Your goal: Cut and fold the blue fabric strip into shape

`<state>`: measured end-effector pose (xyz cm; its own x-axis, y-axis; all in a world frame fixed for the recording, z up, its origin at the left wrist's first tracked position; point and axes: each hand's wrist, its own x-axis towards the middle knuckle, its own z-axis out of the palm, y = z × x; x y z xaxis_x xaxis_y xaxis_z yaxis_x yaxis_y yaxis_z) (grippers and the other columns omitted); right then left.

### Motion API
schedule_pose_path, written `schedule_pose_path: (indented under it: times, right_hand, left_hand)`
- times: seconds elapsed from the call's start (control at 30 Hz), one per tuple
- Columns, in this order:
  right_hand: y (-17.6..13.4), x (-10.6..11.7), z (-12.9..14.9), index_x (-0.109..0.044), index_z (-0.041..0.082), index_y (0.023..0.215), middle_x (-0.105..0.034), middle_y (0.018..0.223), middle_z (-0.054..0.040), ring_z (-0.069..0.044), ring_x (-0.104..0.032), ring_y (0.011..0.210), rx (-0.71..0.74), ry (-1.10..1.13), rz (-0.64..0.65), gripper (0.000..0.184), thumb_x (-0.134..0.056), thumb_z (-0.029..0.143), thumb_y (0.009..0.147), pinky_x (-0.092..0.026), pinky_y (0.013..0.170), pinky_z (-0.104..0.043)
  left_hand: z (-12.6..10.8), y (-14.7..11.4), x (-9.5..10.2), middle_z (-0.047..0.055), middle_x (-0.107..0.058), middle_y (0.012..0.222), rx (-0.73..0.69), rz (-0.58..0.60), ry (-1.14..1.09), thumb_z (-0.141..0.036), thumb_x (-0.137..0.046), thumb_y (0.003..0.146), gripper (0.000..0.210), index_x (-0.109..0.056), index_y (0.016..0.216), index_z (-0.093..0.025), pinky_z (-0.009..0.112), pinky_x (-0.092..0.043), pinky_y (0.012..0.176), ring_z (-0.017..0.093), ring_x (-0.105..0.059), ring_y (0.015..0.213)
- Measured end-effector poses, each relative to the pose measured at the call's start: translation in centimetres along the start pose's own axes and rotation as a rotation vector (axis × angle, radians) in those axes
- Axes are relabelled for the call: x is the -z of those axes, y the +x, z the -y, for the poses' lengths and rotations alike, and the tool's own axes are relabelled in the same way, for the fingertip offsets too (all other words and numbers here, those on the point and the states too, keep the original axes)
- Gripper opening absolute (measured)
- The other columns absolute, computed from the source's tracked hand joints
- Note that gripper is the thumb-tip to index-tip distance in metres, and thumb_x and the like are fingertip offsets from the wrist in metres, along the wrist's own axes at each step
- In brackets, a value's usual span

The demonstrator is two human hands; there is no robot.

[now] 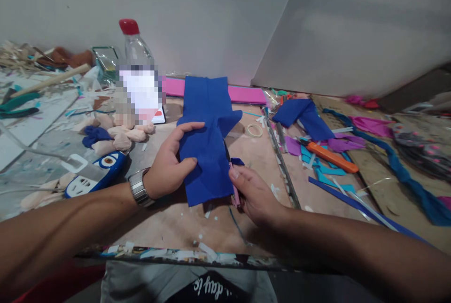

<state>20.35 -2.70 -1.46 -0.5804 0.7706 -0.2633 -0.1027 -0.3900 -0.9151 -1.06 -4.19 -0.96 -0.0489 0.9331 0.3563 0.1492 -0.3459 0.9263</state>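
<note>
A long piece of blue cloth (pixel 206 105) lies across the middle of the board, its right edge lifted and folded. My left hand (pixel 172 162) grips this cloth from the left, with thumb and index finger on top and the other fingers hidden. At the right edge, my right hand (pixel 255 195) is closed around scissors with pink handles (pixel 236 195). Their blades are mostly out of sight at the cloth. A small flap of blue cloth (pixel 237 161) sticks out just above my right thumb.
Behind the cloth runs a pink strip (pixel 246 95). On the left are a phone (pixel 141 91), a bottle (pixel 136 44) and a blue power socket (pixel 95 174). A tape ring (pixel 254 130), an orange cutter (pixel 331 156) and cloth scraps (pixel 306 117) lie on the right.
</note>
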Motion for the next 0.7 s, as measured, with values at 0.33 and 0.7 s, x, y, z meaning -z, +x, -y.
schedule_pose_path:
  times: [0.33, 0.7]
  right_hand:
    - [-0.60, 0.31, -0.10, -0.057, 0.020, 0.069, -0.049, 0.052, 0.0043, -0.009, -0.040, 0.049, -0.008, -0.034, -0.055, 0.060, -0.071, 0.077, 0.082, -0.029, 0.049, -0.026]
    - [-0.48, -0.06, 0.14, -0.055, 0.022, 0.071, -0.047, 0.052, 0.0050, -0.010, -0.035, 0.045, -0.043, 0.043, -0.043, 0.057, -0.074, 0.075, 0.079, -0.030, 0.046, -0.027]
  left_hand:
    - [-0.25, -0.13, -0.02, 0.009, -0.065, 0.134, 0.039, 0.044, -0.019, -0.008, -0.060, 0.074, 0.063, -0.058, 0.135, -0.020, 0.041, -0.054, 0.099, 0.024, -0.065, 0.114]
    - [-0.49, -0.02, -0.02, 0.008, -0.071, 0.129, 0.062, 0.026, 0.017, -0.012, -0.061, 0.077, 0.051, -0.066, 0.127, -0.020, 0.041, -0.057, 0.096, 0.025, -0.069, 0.109]
